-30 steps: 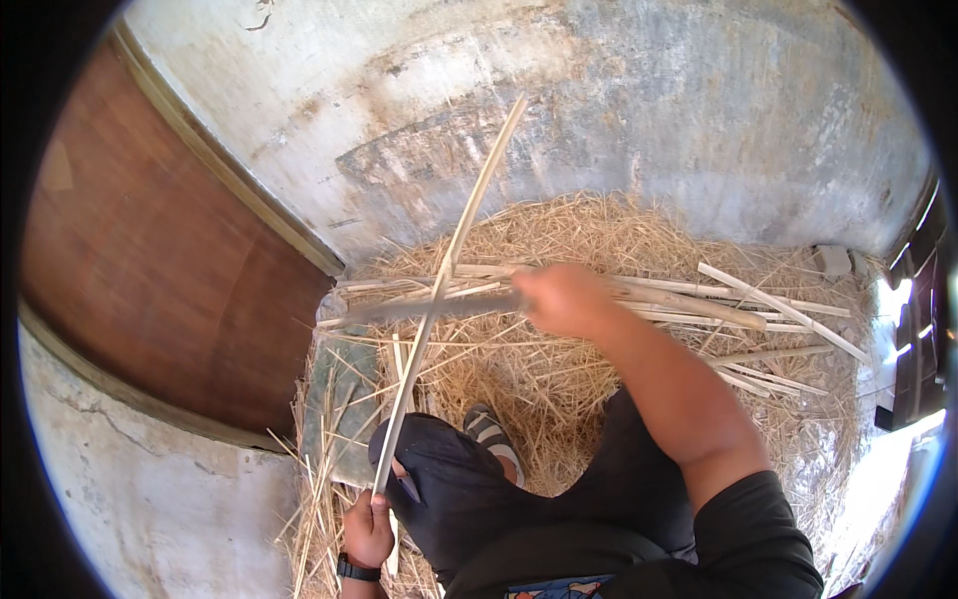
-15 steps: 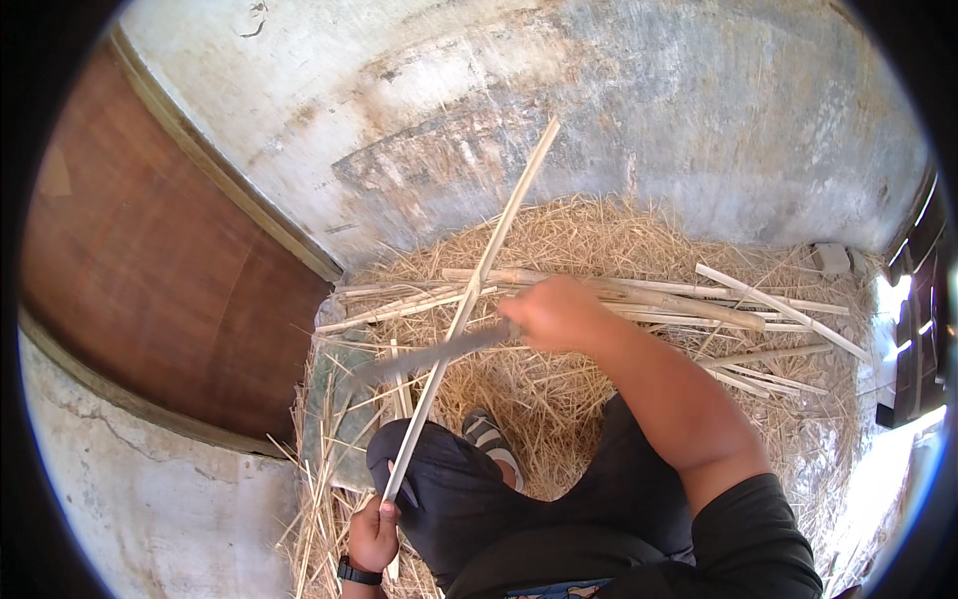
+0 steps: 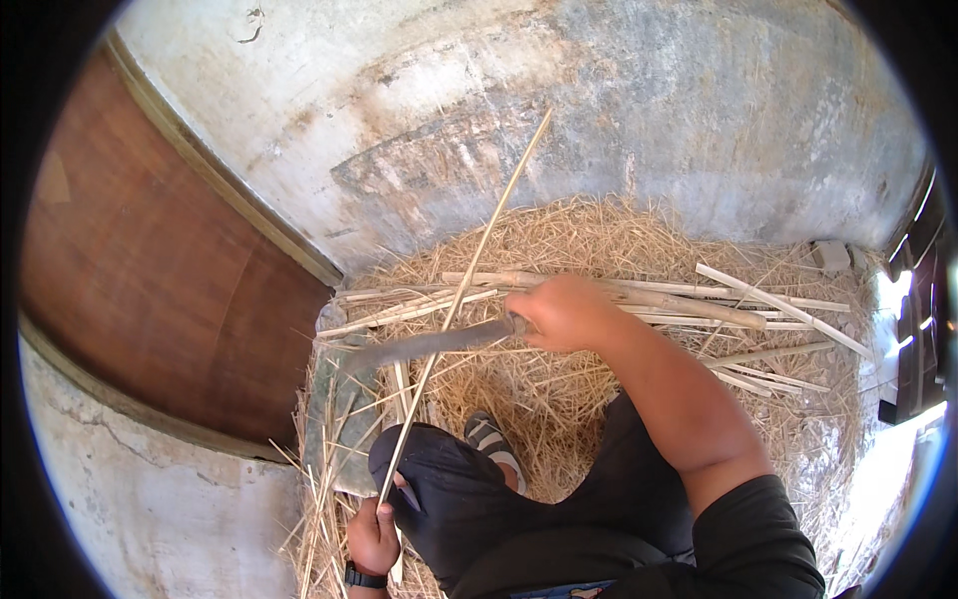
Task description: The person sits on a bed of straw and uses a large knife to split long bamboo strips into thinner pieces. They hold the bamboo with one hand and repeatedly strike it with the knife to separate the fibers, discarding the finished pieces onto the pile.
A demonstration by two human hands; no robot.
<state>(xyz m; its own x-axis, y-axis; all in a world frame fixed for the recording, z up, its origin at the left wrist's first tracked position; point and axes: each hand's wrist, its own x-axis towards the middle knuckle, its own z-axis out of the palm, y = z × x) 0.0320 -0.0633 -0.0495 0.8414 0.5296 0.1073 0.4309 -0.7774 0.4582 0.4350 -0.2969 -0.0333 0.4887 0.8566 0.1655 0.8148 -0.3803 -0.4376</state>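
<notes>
A long bamboo strip (image 3: 486, 236) slants up and away from my left hand (image 3: 373, 539), which is closed round its near end beside my left knee. The strip's narrow edge shows, and its far end stands out against the wall. My right hand (image 3: 564, 313) is wrapped round the handle of a machete (image 3: 424, 345). Its long dark blade points left and crosses the strip at about mid-length; whether the blade touches it I cannot tell. Fingers hide most of the handle. Behind my right hand lie bamboo poles (image 3: 689, 302) and split strips.
Straw and shavings (image 3: 599, 230) cover the ground. A greenish stone slab (image 3: 329, 424) lies left of my knee. Ahead rises a stained wall (image 3: 699, 130); a brown door panel (image 3: 170, 270) stands at left. My sandalled foot (image 3: 489, 439) rests between the legs. A block (image 3: 830, 257) sits at far right.
The bamboo strip has turned in my left hand, from its broad face to its narrow edge. The machete blade has shifted slightly and lies more level.
</notes>
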